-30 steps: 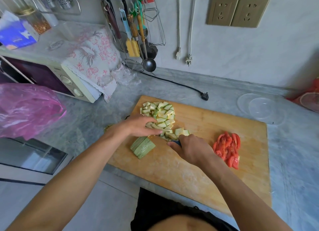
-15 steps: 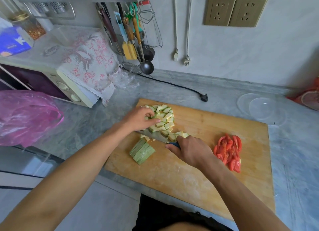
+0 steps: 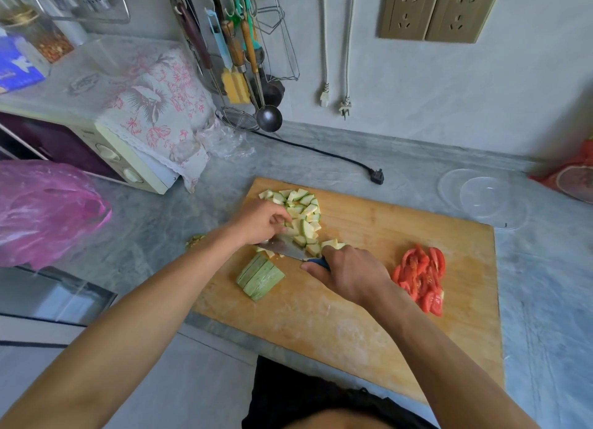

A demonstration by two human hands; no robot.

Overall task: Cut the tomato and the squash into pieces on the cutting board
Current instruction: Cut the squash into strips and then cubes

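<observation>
Right now your grey worktop carries everything, with the microwave under its flowered cloth at the far left and a pink plastic bag nearer you. Next in size, the wooden cutting board lies slantwise in front of you, its near left corner reaching over the worktop's edge. Beyond its far right corner sit two clear plastic lids, overlapping.

On the board, your left hand rests against the pile of squash pieces at the far left corner, its fingers curled onto the near pieces. Your right hand grips the blue handle of the knife, fingers clenched round it; the blade lies low over the board, pointing left, between the pile and the uncut strips. Those squash strips lie stacked side by side just nearer you than the blade. Well apart on the right of the board, the tomato slices lie heaped in a narrow row. A small green scrap lies on the worktop just off the board's left edge.
</observation>
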